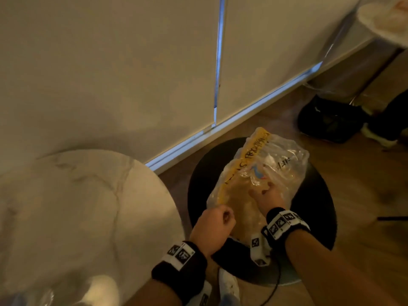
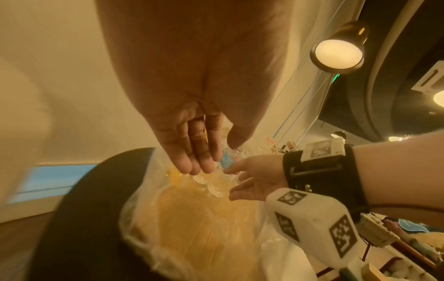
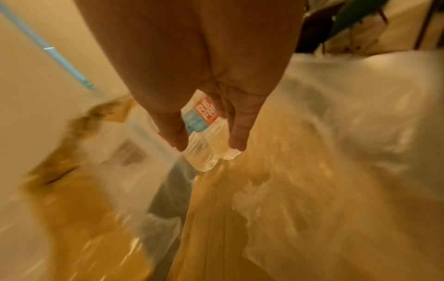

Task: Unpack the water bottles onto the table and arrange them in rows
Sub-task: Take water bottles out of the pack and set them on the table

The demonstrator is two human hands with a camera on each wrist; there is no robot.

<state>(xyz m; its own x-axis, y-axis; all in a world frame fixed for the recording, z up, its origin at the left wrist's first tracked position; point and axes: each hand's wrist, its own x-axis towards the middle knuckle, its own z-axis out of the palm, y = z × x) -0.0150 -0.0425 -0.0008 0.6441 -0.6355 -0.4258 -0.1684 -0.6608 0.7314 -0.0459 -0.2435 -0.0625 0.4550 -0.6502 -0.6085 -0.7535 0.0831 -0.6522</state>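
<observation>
Right hand [image 3: 206, 121] is wrapped round a water bottle [image 3: 204, 133] inside the plastic pack [image 1: 260, 173] on the black stool [image 1: 203, 173]; left hand [image 1: 217, 226] looks fisted on the wrap, though it's blurry; pin the wrap, pull straight out, then over to the marble surface [image 1: 77, 206].

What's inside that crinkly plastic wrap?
Inside the plastic wrap is a water bottle with a red and blue label, which the right hand grips. The crinkled, blurry plastic hides any other bottles.

head looks down; wrists close; all share bag [image 1: 260, 180].
</observation>
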